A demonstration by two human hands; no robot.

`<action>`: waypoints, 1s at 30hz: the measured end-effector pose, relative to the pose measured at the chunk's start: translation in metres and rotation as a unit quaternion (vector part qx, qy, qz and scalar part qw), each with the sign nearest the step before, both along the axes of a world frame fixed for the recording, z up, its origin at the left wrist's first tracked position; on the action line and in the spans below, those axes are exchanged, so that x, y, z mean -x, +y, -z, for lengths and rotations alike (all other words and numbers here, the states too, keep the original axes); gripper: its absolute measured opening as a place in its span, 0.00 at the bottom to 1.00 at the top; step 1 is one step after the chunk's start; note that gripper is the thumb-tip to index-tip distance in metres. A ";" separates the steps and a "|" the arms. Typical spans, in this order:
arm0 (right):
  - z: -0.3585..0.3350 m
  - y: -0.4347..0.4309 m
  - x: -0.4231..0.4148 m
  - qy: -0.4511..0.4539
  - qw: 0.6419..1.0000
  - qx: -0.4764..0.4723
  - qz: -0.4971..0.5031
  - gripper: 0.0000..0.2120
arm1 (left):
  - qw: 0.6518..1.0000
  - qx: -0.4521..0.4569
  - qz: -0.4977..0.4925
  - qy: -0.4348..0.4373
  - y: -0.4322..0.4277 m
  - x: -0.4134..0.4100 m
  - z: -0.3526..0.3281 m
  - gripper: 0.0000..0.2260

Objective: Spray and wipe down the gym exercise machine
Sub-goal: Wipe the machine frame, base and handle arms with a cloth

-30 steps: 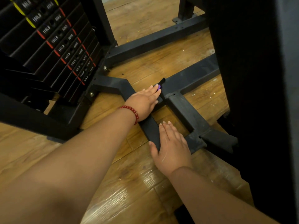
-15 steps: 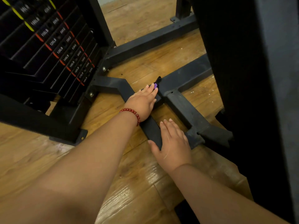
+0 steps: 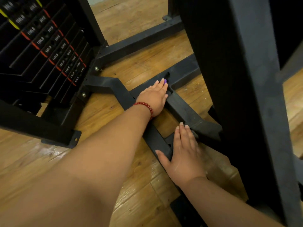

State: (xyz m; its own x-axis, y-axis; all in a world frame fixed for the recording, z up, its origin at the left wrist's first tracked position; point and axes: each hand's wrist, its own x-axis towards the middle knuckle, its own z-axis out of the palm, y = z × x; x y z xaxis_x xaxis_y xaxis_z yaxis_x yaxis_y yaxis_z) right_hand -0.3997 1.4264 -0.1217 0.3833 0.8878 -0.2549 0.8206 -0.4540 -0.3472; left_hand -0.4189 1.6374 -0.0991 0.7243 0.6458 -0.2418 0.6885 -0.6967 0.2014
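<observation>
The gym machine's black steel base frame (image 3: 185, 108) lies on the wood floor, its bars meeting at a junction in mid view. My left hand (image 3: 154, 97), with a red bead bracelet at the wrist, lies flat on that junction with straight fingers. A small purple thing (image 3: 165, 81) peeks out under its fingertips, and I cannot tell what it is. My right hand (image 3: 183, 154) rests palm down on the nearer bar, fingers straight and thumb spread. No spray bottle is in view.
The weight stack (image 3: 49, 46) with numbered plates fills the upper left, on its own black base. A thick black upright post (image 3: 237, 79) rises on the right, close to my right hand. Glossy wood floor (image 3: 139, 66) shows between the bars.
Both hands stay flat on the base frame. The view has drifted a little, and my right hand's fingertips now reach nearer the diagonal bar.
</observation>
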 end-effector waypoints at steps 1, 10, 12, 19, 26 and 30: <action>0.002 0.000 -0.001 0.002 1.000 0.001 0.001 0.45 | 1.000 0.000 -0.003 -0.010 -0.006 -0.006 0.000 0.24; 0.003 -0.001 -0.004 0.012 1.000 0.015 0.002 0.45 | 0.997 0.015 0.077 -0.009 -0.015 -0.015 0.001 0.22; 0.003 -0.002 -0.004 0.016 1.000 0.015 0.003 0.45 | 0.997 0.013 0.074 -0.025 -0.024 -0.023 0.000 0.22; 0.000 -0.002 -0.004 0.024 0.999 0.018 0.015 0.46 | 0.987 0.038 0.157 -0.008 -0.025 -0.018 -0.004 0.21; -0.005 -0.004 -0.002 0.027 0.999 -0.001 0.047 0.48 | 0.983 0.025 0.173 -0.049 -0.056 -0.016 -0.002 0.20; -0.013 -0.004 -0.001 0.012 0.998 -0.022 0.060 0.48 | 0.966 0.052 0.247 -0.049 -0.057 -0.006 -0.003 0.21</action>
